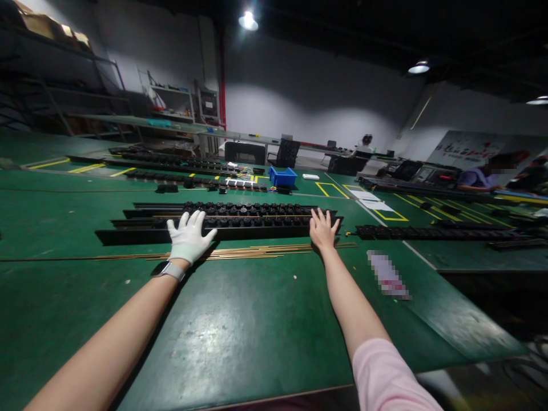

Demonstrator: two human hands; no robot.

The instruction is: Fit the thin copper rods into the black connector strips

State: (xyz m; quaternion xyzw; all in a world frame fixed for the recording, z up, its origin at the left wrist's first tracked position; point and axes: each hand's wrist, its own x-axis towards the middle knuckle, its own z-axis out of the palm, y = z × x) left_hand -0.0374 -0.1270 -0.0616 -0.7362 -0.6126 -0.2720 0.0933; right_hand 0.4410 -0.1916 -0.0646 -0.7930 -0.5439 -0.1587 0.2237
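Black rails — gloved hand atop

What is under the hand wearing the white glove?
Beside the left hand, the front black rail and thin golden rods emerge on both sides; whatever lies directly beneath it is covered.

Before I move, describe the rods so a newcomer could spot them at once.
On the green table, find the black rails at the gloved left hand and bare right hand. The rods lie loose along the near side, thin and gold-coloured, unlike the thicker black rails.
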